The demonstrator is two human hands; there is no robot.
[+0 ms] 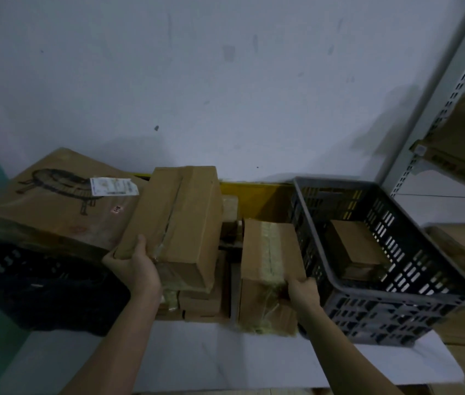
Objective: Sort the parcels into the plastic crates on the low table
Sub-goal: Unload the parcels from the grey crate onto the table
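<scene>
The long brown parcel [177, 220] sits in the middle, on top of a pile of smaller boxes [200, 302]. It is tilted, and a strip of clear tape runs down its top. The left hand [134, 266] holds its near left corner. The thumb lies on top of the parcel and the other fingers curl under the edge, so the corner sits right in the grip.

Just to the right is a shorter parcel [268, 252] with yellowish tape down its middle. The right hand [304, 289] holds its near right corner, with the fingers curled over the edge. That parcel touches the side of the grey plastic crate [396, 306].

The grey crate stands on the low white table [225, 357]. One small brown box [353, 246] lies inside it, on the bottom.

On the left is a black crate [46, 286]. A big flat carton [54, 203] rests over its back part. The carton has a black drawing on it that may be a round table with legs. A white paper label [113, 187] is stuck on it, but the words are too blurry to read. There is also a small reddish mark near the label that cannot be read.

Behind everything is a pale wall [225, 81]. A metal shelf post with holes [450, 92] stands at the right.
</scene>
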